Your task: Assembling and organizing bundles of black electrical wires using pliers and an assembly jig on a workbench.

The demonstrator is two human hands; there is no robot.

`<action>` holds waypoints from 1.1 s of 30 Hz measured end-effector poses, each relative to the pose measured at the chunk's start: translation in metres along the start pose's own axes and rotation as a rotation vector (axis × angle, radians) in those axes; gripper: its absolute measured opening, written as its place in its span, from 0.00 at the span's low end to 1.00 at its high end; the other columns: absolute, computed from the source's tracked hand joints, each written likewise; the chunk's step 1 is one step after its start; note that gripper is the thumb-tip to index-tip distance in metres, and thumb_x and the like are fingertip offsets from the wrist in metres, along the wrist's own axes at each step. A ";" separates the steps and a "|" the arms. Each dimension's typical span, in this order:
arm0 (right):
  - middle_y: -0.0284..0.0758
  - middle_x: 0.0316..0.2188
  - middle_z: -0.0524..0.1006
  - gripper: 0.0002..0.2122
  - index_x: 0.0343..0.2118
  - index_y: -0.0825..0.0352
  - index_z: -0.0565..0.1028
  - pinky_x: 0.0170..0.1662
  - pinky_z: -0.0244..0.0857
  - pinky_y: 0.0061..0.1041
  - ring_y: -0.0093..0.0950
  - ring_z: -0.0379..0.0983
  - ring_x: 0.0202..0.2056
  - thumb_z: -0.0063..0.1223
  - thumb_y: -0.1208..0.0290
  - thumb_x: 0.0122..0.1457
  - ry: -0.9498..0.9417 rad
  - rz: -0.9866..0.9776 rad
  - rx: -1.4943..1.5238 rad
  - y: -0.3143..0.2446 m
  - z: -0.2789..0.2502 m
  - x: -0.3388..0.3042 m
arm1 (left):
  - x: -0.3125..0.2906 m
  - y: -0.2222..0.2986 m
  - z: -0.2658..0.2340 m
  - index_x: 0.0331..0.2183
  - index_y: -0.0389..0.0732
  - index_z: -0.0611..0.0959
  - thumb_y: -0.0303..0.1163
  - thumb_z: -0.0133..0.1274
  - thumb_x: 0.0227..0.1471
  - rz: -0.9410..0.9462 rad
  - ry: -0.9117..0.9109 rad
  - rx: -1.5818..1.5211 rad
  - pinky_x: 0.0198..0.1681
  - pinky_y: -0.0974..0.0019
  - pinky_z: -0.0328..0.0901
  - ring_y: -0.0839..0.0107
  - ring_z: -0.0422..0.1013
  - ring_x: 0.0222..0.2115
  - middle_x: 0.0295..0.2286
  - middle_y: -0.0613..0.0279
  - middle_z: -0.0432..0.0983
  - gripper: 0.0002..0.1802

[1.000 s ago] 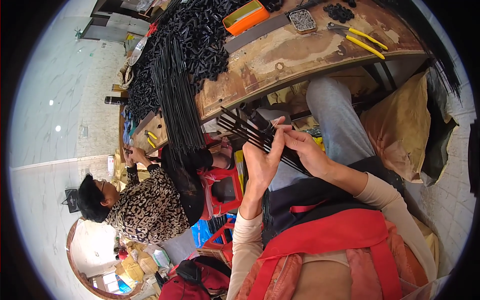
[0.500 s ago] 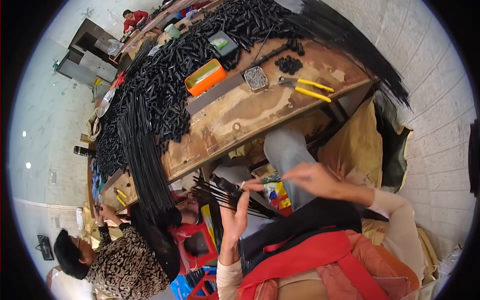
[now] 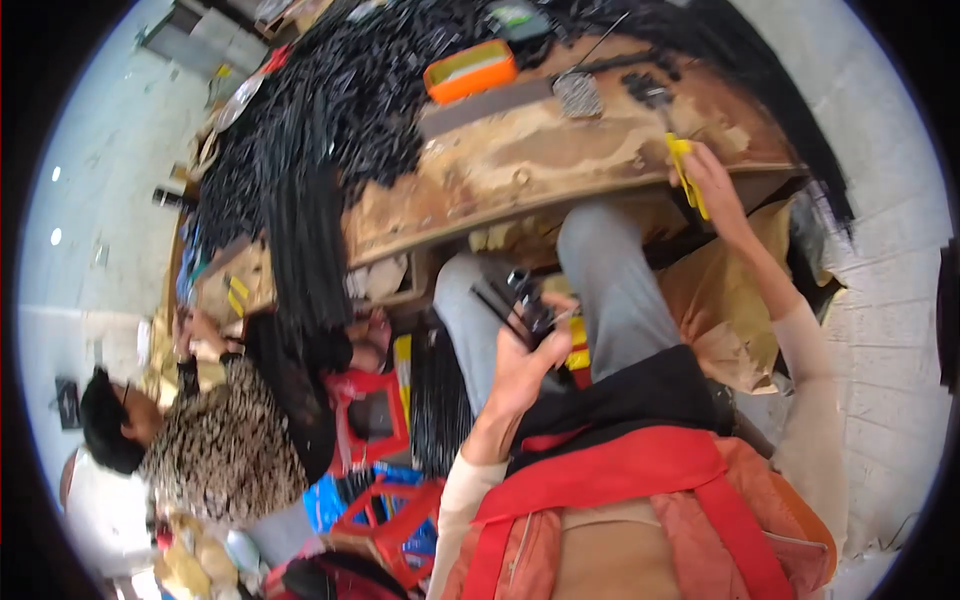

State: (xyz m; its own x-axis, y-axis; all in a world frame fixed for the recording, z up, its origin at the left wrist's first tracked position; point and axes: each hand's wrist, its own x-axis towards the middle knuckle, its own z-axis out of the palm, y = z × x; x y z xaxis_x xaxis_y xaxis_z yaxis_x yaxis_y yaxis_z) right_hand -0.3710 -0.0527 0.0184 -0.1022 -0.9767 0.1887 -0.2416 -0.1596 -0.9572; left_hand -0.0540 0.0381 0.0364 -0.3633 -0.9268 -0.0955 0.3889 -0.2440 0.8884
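In my left hand [image 3: 535,355], held over my lap, is a black tubular piece [image 3: 530,300] with thin black rods next to it. Motion blur hides its finer details, and the far fingers are partly covered. My right hand [image 3: 715,185] has its fingers round the yellow handles of a pair of pliers [image 3: 684,165] at the table's front edge. The jaws of the pliers point away from me, toward a small cluster of black pieces [image 3: 650,88].
On the wooden table [image 3: 560,150] are an orange box [image 3: 470,72], a metal tin of small pieces [image 3: 578,95], a large heap of black parts [image 3: 350,110] and long black rods [image 3: 305,240]. A co-worker [image 3: 220,430] sits at left, near a red stool [image 3: 375,420].
My right hand has reached forward from above my lap to the table and closed on the pliers. My left hand has shifted right with the black piece. The whole view has tilted.
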 end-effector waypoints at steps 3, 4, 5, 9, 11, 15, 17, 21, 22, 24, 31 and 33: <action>0.36 0.21 0.72 0.16 0.45 0.70 0.68 0.22 0.60 0.17 0.18 0.67 0.19 0.39 0.61 0.66 -0.481 0.394 0.308 -0.058 0.019 -0.041 | -0.004 0.000 0.002 0.34 0.33 0.75 0.20 0.53 0.49 0.035 0.037 0.030 0.20 0.73 0.52 0.79 0.57 0.17 0.19 0.67 0.63 0.08; 0.31 0.14 0.69 0.15 0.42 0.69 0.70 0.19 0.58 0.19 0.18 0.64 0.13 0.42 0.60 0.65 -0.575 0.532 0.241 -0.066 0.030 -0.052 | -0.007 0.005 0.001 0.34 0.33 0.75 0.21 0.53 0.50 0.025 0.076 0.053 0.20 0.73 0.52 0.79 0.57 0.16 0.18 0.68 0.63 0.07; 0.38 0.19 0.73 0.17 0.47 0.69 0.70 0.24 0.62 0.23 0.23 0.69 0.19 0.45 0.59 0.64 -0.712 0.555 0.029 -0.081 0.038 -0.059 | -0.009 0.008 0.001 0.33 0.33 0.75 0.23 0.54 0.50 0.019 0.113 0.071 0.20 0.73 0.51 0.79 0.57 0.16 0.18 0.68 0.63 0.06; 0.43 0.35 0.71 0.23 0.56 0.64 0.67 0.40 0.62 0.32 0.35 0.68 0.36 0.53 0.72 0.56 -0.570 -0.239 -0.502 -0.094 0.052 -0.107 | -0.009 0.007 0.003 0.38 0.31 0.75 0.31 0.58 0.52 0.030 0.098 0.106 0.19 0.74 0.50 0.80 0.56 0.16 0.17 0.70 0.63 0.15; 0.43 0.40 0.69 0.27 0.58 0.63 0.65 0.47 0.60 0.37 0.38 0.66 0.42 0.54 0.78 0.53 -0.607 -0.195 -0.606 -0.105 0.053 -0.113 | -0.008 0.006 0.006 0.45 0.28 0.74 0.40 0.62 0.50 0.125 0.077 0.112 0.19 0.75 0.49 0.81 0.56 0.16 0.17 0.71 0.61 0.28; 0.40 0.43 0.67 0.32 0.59 0.61 0.65 0.47 0.58 0.36 0.40 0.64 0.43 0.54 0.84 0.46 -0.493 -0.382 -0.689 -0.099 0.058 -0.118 | -0.013 0.002 0.002 0.48 0.31 0.75 0.44 0.61 0.51 0.130 0.004 0.103 0.21 0.79 0.53 0.87 0.58 0.18 0.19 0.76 0.64 0.31; 0.40 0.42 0.68 0.33 0.59 0.61 0.65 0.47 0.58 0.36 0.40 0.64 0.43 0.55 0.83 0.45 -0.456 -0.433 -0.704 -0.100 0.060 -0.118 | -0.015 0.003 0.002 0.48 0.30 0.75 0.44 0.61 0.51 0.123 0.013 0.101 0.21 0.79 0.53 0.86 0.58 0.18 0.19 0.76 0.64 0.31; 0.40 0.41 0.68 0.33 0.59 0.62 0.65 0.45 0.58 0.36 0.38 0.65 0.42 0.55 0.82 0.46 -0.413 -0.520 -0.734 -0.103 0.061 -0.117 | -0.015 0.003 0.000 0.46 0.31 0.76 0.41 0.61 0.52 0.123 0.010 0.117 0.21 0.79 0.53 0.86 0.59 0.18 0.19 0.76 0.65 0.27; 0.40 0.41 0.68 0.33 0.59 0.62 0.65 0.44 0.58 0.36 0.38 0.65 0.41 0.56 0.82 0.46 -0.393 -0.547 -0.746 -0.104 0.061 -0.117 | -0.015 0.004 0.001 0.46 0.31 0.76 0.41 0.61 0.52 0.123 0.011 0.117 0.21 0.79 0.53 0.86 0.59 0.18 0.19 0.76 0.65 0.27; 0.40 0.40 0.68 0.32 0.59 0.62 0.65 0.44 0.58 0.35 0.38 0.65 0.40 0.56 0.81 0.46 -0.396 -0.536 -0.785 -0.105 0.062 -0.117 | -0.015 0.007 0.005 0.45 0.32 0.78 0.38 0.61 0.52 0.085 0.058 0.130 0.22 0.79 0.54 0.86 0.59 0.19 0.20 0.75 0.67 0.24; 0.37 0.33 0.67 0.28 0.56 0.65 0.67 0.39 0.57 0.32 0.34 0.65 0.37 0.54 0.79 0.48 -0.333 -0.567 -0.823 -0.103 0.065 -0.114 | -0.014 0.007 0.002 0.44 0.34 0.79 0.36 0.61 0.51 0.075 0.034 0.123 0.22 0.79 0.55 0.86 0.60 0.19 0.21 0.74 0.69 0.21; 0.38 0.35 0.68 0.28 0.56 0.65 0.67 0.40 0.58 0.33 0.35 0.65 0.37 0.56 0.78 0.49 -0.344 -0.550 -0.816 -0.102 0.066 -0.114 | -0.014 0.007 0.000 0.45 0.34 0.79 0.34 0.61 0.52 0.083 0.024 0.116 0.22 0.79 0.55 0.86 0.60 0.20 0.21 0.74 0.69 0.20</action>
State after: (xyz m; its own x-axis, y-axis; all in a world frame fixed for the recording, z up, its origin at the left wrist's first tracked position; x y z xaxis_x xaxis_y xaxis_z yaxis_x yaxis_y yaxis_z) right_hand -0.2707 0.0654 0.0801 0.4692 -0.8071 0.3584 -0.7636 -0.5747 -0.2944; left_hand -0.0459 0.0492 0.0440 -0.3132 -0.9493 -0.0286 0.3157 -0.1324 0.9396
